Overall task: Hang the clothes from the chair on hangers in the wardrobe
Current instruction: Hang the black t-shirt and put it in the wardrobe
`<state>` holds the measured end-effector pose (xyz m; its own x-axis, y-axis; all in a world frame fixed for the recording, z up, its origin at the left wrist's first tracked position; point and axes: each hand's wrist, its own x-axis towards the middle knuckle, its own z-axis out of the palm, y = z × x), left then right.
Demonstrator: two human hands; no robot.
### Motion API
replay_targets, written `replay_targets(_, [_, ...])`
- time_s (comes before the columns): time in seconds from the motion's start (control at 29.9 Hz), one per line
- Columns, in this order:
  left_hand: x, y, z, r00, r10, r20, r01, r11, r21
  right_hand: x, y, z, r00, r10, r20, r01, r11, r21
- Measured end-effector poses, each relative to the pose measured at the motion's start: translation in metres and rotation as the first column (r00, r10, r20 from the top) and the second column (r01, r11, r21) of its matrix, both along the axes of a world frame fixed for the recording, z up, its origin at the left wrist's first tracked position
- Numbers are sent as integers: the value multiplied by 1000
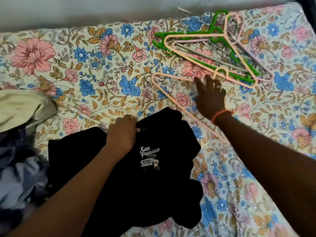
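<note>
- The black shirt (136, 168) lies crumpled at the bed's near edge; soft and limp, it is probably best taken at the collar.
- The left hand (122, 134) grips its top edge, fingers curled in.
- The right hand (211, 96) reaches with fingers spread, touching a pink hanger (171, 101): light, stiff, best taken at the neck.
- More hangers (222, 48) are piled near the bed's (85, 65) far right corner.

home bedroom: bed w/ floral sheet (95, 69), hangers (222, 48), clothes pile (20, 159).
</note>
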<state>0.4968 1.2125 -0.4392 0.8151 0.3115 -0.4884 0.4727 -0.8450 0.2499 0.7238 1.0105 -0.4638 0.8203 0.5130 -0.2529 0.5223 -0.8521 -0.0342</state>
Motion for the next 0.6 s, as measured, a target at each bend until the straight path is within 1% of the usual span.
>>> replay_targets(0.03, [-1,-1,2,999,34,19,-34,999,-16,5,3,-2,998,33,-44,-36,997,-66])
replay_targets(0.07, [-1,-2,5,996,83,41,-80,995,-54,8,3,-3,998,39,-56,-44,995,-89])
replay_targets(0.13, [-3,-3,13,976,204,70,-190,967,-169,6,2,1,999,35,-2,-35,994,-108])
replay_targets(0.2, [-5,-2,25,953,287,98,-254,932,-260,-1,-3,8,999,45,11,-43,991,-125])
replay_targets(0.23, [-6,-1,31,946,300,121,-259,926,-274,-4,-8,13,999,42,-2,-42,995,-89])
replay_targets(0.3, [-8,3,49,930,328,164,-271,917,-294,-9,-13,34,998,46,-50,-42,997,68])
replay_targets(0.33, [-8,5,60,920,348,180,-283,908,-310,-10,-16,48,995,63,-80,-50,987,150])
replay_targets(0.4, [-7,8,83,908,369,196,-292,896,-334,-11,-20,83,984,139,-109,-108,962,249])
replay_targets(0.47, [-8,8,111,902,386,193,-297,880,-371,-11,-23,126,978,201,-49,-178,940,291])
replay_targets(0.53, [-11,7,145,910,374,178,-276,867,-415,-14,-20,175,984,175,18,-168,907,387])
replay_targets(0.6, [-15,5,179,928,313,201,-202,878,-434,-19,-12,223,989,140,50,-146,848,510])
